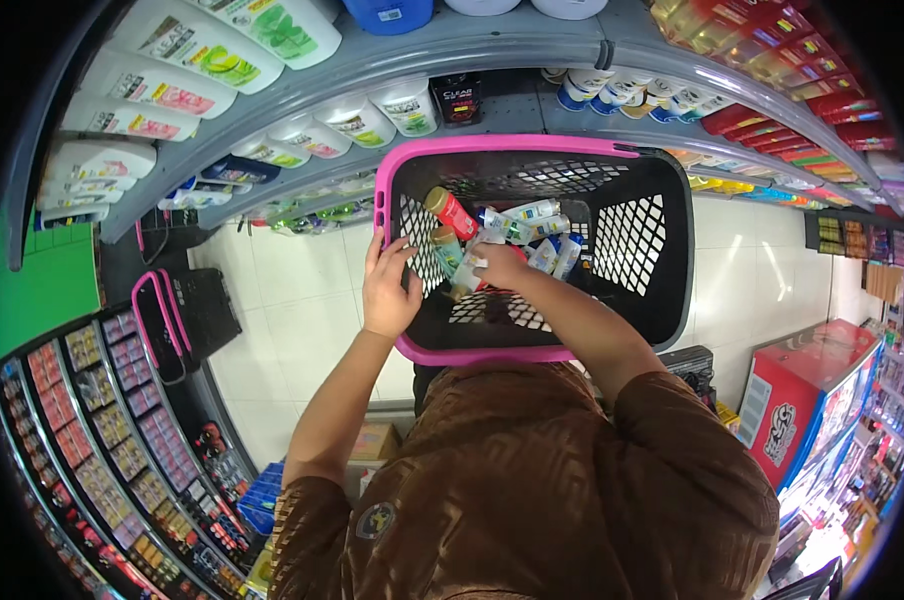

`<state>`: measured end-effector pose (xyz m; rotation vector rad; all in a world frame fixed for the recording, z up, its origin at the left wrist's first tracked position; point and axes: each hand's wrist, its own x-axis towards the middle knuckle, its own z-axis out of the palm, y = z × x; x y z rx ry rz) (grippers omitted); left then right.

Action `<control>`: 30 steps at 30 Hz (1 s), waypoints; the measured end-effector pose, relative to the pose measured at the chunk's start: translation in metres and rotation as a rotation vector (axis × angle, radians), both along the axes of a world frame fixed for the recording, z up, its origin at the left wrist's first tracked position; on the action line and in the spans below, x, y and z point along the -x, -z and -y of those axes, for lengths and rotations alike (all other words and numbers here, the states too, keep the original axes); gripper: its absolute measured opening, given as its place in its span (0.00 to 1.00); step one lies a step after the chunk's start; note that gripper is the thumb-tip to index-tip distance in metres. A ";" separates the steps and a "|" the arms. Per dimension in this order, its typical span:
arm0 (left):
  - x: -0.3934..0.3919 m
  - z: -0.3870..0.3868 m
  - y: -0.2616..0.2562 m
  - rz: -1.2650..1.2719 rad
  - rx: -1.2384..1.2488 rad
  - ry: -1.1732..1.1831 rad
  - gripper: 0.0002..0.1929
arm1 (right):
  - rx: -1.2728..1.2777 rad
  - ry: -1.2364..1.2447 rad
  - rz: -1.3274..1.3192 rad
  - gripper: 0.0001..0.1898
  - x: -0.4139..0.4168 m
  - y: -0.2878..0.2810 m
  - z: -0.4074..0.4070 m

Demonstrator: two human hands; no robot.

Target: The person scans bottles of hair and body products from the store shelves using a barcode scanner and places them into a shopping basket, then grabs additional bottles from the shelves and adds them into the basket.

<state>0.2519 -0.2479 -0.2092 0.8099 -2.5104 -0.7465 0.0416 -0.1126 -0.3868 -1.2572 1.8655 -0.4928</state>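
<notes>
A black plastic shopping basket (651,322) with a pink rim and lattice sides is in front of me at the shelves. Several bottles lie loose in it, among them a red bottle with a gold cap (456,215), a green bottle with a gold cap (446,251) and white bottles with blue caps (506,226). My right hand (497,264) reaches inside and grips a whitish bottle (467,276) in the pile, partly hidden by my fingers. At the basket's left end, my left hand (390,283) rests with fingers spread on the pink rim and holds no bottle.
Ahead, grey metal shelves (497,46) carry shampoo bottles; white tubs (403,107) and a black box (456,99) stand on the lower one. Stacked black baskets with pink handles (197,315) are at left, beside a rack of small goods (111,420). A red cooler (812,390) stands at right.
</notes>
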 end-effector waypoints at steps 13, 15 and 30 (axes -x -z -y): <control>-0.008 0.000 0.005 -0.030 0.095 0.033 0.12 | -0.663 0.025 -0.354 0.15 0.107 -0.072 -0.146; -0.011 0.001 0.004 -0.043 0.084 0.076 0.13 | -0.571 0.101 -0.398 0.16 0.100 -0.106 -0.134; -0.044 -0.036 -0.090 -0.470 -2.490 0.473 0.37 | 0.202 0.300 0.472 0.12 -0.154 -0.440 -0.112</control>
